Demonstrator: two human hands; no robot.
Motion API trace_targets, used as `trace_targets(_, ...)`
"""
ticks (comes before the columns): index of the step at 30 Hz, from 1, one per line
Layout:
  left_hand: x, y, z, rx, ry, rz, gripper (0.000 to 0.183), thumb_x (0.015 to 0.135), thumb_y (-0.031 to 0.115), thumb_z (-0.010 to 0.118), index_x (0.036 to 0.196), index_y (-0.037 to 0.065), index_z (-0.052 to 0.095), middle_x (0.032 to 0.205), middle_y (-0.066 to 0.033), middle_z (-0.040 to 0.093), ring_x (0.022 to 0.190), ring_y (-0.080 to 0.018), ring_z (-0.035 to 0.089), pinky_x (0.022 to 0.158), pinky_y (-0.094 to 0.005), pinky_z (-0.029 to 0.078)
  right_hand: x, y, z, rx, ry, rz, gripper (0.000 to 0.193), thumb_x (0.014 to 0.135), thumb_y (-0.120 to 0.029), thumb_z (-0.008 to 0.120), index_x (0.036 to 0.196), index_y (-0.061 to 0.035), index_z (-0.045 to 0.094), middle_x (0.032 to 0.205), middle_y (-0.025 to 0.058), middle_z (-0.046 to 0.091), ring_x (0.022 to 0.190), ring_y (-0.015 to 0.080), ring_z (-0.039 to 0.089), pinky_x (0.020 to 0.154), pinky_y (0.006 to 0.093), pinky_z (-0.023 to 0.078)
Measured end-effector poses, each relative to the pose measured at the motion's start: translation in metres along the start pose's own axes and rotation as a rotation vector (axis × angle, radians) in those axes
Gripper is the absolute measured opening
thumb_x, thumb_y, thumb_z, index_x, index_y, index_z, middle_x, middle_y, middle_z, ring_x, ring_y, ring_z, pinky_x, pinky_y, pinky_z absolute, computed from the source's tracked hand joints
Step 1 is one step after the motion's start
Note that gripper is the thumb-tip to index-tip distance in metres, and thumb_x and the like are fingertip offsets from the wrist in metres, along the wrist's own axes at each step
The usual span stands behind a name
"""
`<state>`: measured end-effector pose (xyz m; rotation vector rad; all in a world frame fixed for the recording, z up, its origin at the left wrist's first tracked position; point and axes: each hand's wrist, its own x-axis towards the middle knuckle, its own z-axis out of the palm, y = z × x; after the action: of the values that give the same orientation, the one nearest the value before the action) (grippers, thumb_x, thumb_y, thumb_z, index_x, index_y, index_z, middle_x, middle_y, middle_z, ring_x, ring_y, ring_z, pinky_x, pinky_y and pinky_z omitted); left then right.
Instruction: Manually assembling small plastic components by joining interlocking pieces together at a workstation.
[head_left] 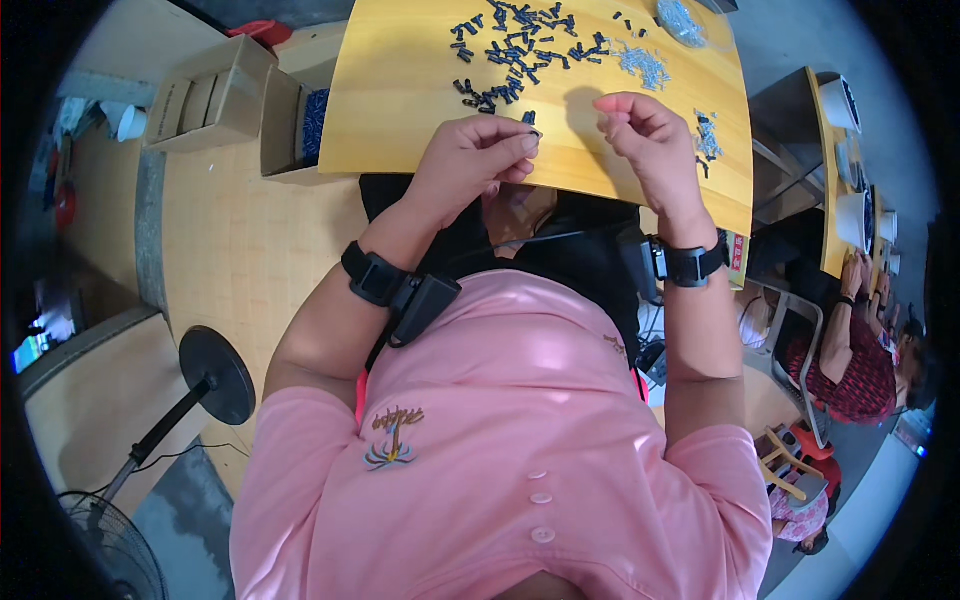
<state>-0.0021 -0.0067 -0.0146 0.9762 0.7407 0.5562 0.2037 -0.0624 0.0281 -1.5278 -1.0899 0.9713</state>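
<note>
My left hand (478, 160) is over the near edge of the yellow table (400, 90), thumb and forefinger pinched on a small black plastic piece (536, 133), mostly covered by the fingertips. Another small black piece (529, 117) shows just beyond those fingertips. To the right, my right hand (652, 150) is raised above the table with thumb and forefinger drawn together; whatever they hold is too small to make out. Farther back lies a loose spread of black pieces (515, 50). Small pale, silvery pieces (643, 66) form a heap beyond my right hand.
A mixed little pile (708, 138) of pale and black pieces lies by the table's right side. At the back right sits a clear bag (681, 22). A carton (314, 125) of blue items stands left. Co-workers (850, 360) sit at the far right; a fan (110, 550) stands lower left.
</note>
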Motion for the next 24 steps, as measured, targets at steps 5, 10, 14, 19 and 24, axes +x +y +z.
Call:
trace_targets(5, -0.005, -0.001, 0.006, 0.065, -0.007, 0.068, 0.022, 0.086, 0.011, 0.061, 0.101, -0.005, 0.060, 0.084, -0.0080, 0.062, 0.067, -0.0118, 0.060, 0.063, -0.0227, 0.053, -0.015, -0.005, 0.010, 0.179, -0.155, 0.101, 0.012, 0.084, -0.006, 0.061, 0.094, 0.0004, 0.063, 0.078, 0.0018, 0.063, 0.068, 0.0048, 0.055, 0.062, 0.0168, 0.043)
trace_targets(10, -0.011, 0.005, 0.015, 0.085, -0.046, 0.118, 0.022, 0.085, 0.010, 0.061, 0.101, -0.005, 0.060, 0.080, -0.0081, 0.063, 0.063, -0.0114, 0.059, 0.062, -0.0213, 0.052, -0.024, -0.008, 0.023, 0.303, -0.185, 0.113, 0.009, 0.084, -0.006, 0.062, 0.090, -0.0007, 0.063, 0.077, 0.0014, 0.063, 0.066, 0.0047, 0.054, 0.059, 0.0163, 0.043)
trace_targets(14, -0.013, 0.007, 0.020, 0.129, -0.081, 0.137, 0.021, 0.085, 0.011, 0.062, 0.100, -0.004, 0.062, 0.076, -0.0059, 0.063, 0.063, -0.0084, 0.059, 0.060, -0.0196, 0.050, -0.026, -0.002, 0.023, 0.278, -0.180, 0.098, 0.009, 0.083, -0.006, 0.064, 0.090, -0.0002, 0.063, 0.076, 0.0007, 0.062, 0.066, 0.0045, 0.054, 0.059, 0.0163, 0.043)
trace_targets(19, -0.014, 0.008, 0.023, 0.160, -0.077, 0.139, 0.020, 0.085, 0.013, 0.063, 0.099, -0.002, 0.063, 0.075, -0.0038, 0.062, 0.063, -0.0065, 0.058, 0.059, -0.0189, 0.050, -0.032, -0.007, 0.027, 0.219, -0.071, 0.072, 0.010, 0.081, -0.006, 0.066, 0.089, 0.0007, 0.065, 0.073, -0.0010, 0.060, 0.062, 0.0048, 0.051, 0.059, 0.0167, 0.042)
trace_targets(24, -0.013, 0.009, 0.024, 0.197, -0.045, 0.141, 0.020, 0.084, 0.014, 0.064, 0.098, -0.001, 0.064, 0.074, -0.0033, 0.062, 0.062, -0.0061, 0.057, 0.059, -0.0188, 0.049, -0.034, -0.001, 0.030, -0.008, -0.004, -0.084, 0.011, 0.080, -0.006, 0.066, 0.088, 0.0009, 0.065, 0.073, -0.0002, 0.060, 0.063, 0.0059, 0.051, 0.060, 0.0184, 0.043)
